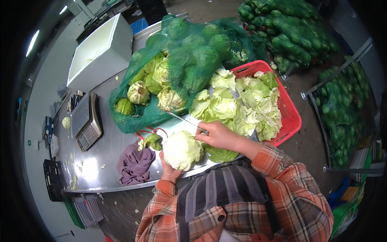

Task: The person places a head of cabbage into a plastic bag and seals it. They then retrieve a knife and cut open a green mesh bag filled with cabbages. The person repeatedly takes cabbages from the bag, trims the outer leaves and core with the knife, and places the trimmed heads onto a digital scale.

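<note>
A pale, peeled cabbage [183, 150] is at the table's near edge, right in front of me. My left hand [170, 171] cups it from the left and below, fingers mostly hidden behind it. My right hand [219, 135] is closed round the handle of a knife [183, 118], whose thin blade points up and left above the cabbage. Its fingertips are at the cabbage's upper right side. Loose cabbage leaves [221, 105] lie just beyond my right hand, and a greener leaf [221, 155] is under my right wrist.
A green mesh sack [197, 60] of cabbages spills open beyond my hands. At right a red basket [291, 115] holds leaves. Leftward are a purple cloth [135, 164], a scale [89, 131] and a white foam box [102, 60]. More filled sacks [290, 34] are piled at far right.
</note>
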The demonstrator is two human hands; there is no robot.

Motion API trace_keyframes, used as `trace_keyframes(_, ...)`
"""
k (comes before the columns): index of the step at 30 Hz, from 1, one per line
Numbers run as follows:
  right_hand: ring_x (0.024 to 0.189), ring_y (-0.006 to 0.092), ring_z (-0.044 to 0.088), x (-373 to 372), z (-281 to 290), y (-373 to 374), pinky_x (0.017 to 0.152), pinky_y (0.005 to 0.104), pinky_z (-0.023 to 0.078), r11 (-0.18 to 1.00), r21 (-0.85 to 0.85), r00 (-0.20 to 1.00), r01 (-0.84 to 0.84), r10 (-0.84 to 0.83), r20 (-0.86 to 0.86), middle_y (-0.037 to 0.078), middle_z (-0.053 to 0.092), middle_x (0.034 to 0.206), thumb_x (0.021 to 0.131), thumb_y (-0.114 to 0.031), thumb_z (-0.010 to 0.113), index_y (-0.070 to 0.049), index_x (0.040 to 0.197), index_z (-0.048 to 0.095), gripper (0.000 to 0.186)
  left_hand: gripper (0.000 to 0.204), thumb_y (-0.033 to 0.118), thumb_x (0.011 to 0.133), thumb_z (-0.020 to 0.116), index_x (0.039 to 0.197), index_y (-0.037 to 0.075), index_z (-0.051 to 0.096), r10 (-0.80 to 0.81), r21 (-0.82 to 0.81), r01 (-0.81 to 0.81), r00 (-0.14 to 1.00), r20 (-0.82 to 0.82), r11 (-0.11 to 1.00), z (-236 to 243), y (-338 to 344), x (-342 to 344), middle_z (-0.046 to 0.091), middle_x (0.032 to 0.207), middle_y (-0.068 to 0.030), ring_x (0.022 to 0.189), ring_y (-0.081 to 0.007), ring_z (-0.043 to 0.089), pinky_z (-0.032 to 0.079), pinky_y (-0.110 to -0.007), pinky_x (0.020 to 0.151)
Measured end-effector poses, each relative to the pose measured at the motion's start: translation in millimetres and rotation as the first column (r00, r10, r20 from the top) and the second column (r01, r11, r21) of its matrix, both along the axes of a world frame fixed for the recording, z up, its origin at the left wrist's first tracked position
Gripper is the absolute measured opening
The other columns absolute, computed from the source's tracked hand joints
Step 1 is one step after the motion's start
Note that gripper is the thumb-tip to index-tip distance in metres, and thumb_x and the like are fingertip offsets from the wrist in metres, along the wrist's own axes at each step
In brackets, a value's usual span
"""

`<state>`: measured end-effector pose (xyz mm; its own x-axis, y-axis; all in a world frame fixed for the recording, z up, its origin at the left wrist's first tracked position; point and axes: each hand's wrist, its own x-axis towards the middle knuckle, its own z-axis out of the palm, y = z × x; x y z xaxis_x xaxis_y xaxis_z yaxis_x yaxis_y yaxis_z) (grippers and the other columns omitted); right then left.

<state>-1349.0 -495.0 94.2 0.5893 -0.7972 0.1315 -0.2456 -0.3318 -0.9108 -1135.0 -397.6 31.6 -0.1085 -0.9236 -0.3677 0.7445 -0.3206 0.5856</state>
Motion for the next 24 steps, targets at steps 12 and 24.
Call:
trace_keyframes(12, 0.043, 0.0097, 0.052, -3, -77, 5, 0.039, 0.0231, 0.044, 0.661, 0.749, 0.975, -0.032, 0.185, -0.121, 0.002, 0.054, 0.058, 0.091, -0.022, 0.054, -0.006, 0.126, 0.046, 0.039, 0.066, 0.055, 0.086, 0.036, 0.127, 0.005, 0.048, -0.061, -0.199, 0.191, 0.851, 0.522, 0.961, -33, 20, 22, 0.054, 0.125, -0.0131, 0.113, -0.0292, 0.053, 0.041, -0.043, 0.098)
trace_keyframes(24, 0.046, 0.0143, 0.055, -110, -133, -75, 0.04, 0.0278, 0.044, 0.817, -0.259, 0.792, 0.515, -0.569, -0.22, 0.012, 0.063, 0.076, 0.089, -0.025, 0.058, -0.005, 0.127, 0.048, 0.044, 0.056, 0.046, 0.088, 0.05, 0.124, 0.003, 0.049, -0.22, 0.172, 0.158, 0.863, 0.455, 0.972, 7, -24, -5, 0.06, 0.11, -0.0084, 0.091, -0.0146, 0.061, 0.052, -0.027, 0.066)
